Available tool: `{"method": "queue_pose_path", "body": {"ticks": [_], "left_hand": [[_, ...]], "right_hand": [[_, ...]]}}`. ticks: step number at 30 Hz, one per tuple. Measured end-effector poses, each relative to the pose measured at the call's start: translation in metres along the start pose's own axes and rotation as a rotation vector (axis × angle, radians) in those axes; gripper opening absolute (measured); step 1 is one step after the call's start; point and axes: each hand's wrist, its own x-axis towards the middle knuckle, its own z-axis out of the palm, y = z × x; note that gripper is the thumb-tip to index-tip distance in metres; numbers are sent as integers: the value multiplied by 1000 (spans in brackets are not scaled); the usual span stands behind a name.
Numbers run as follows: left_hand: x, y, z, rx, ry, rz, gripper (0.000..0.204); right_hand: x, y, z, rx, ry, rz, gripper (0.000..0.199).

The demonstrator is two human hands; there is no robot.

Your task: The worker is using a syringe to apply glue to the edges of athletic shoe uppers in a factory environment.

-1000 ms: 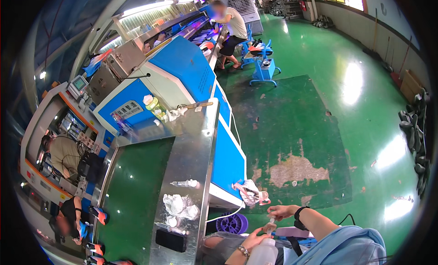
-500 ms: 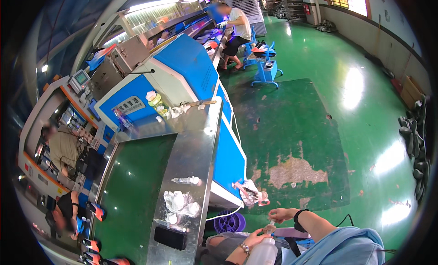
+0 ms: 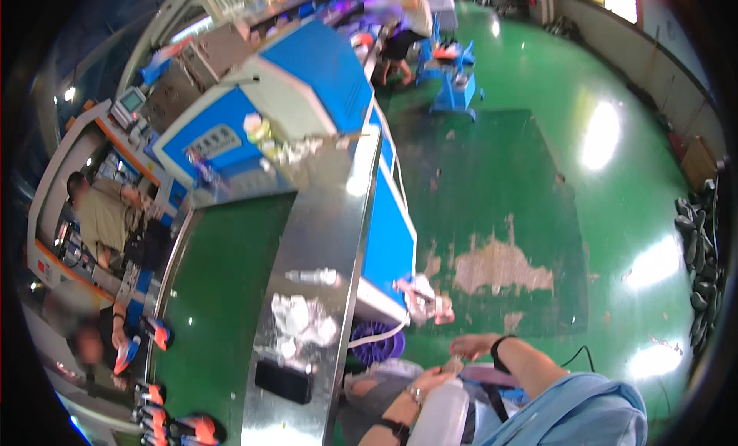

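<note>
Over my lap at the lower edge, my left hand [image 3: 430,380] is closed round a small pale brownish thing [image 3: 454,365], too blurred to name. Just above and to its right is my right hand [image 3: 474,344], its fingers pointing left; they are smeared, so I cannot see whether they hold anything. A white rounded bottle-like container [image 3: 446,412] lies beside my left forearm, close to the wrist. On the metal ledge to the left are a clear syringe [image 3: 311,277], crumpled white tissue [image 3: 290,315] and a black phone [image 3: 283,381].
A green conveyor belt [image 3: 223,281] runs along the ledge, with orange and dark shoes [image 3: 198,428] at its near end. Co-workers stand across the belt and at the far line. A purple reel [image 3: 377,344] and a hanging bag [image 3: 420,300] are by the blue machine [image 3: 384,250].
My right hand has moved up, away from the small thing in my left hand. The view has tilted slightly, and a co-worker across the belt now handles a shoe.
</note>
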Motion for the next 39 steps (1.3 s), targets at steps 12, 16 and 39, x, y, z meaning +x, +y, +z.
{"method": "queue_pose_path", "body": {"ticks": [12, 16, 39], "left_hand": [[-12, 23, 5, -37, 122, -27, 28], [-12, 14, 8, -41, 203, -64, 26], [-16, 50, 19, -148, 222, -108, 40]], "right_hand": [[27, -28, -10, -493, -6, 50, 45], [24, -29, -2, -554, -74, 148, 51], [33, -20, -9, -301, -121, 276, 41]]}}
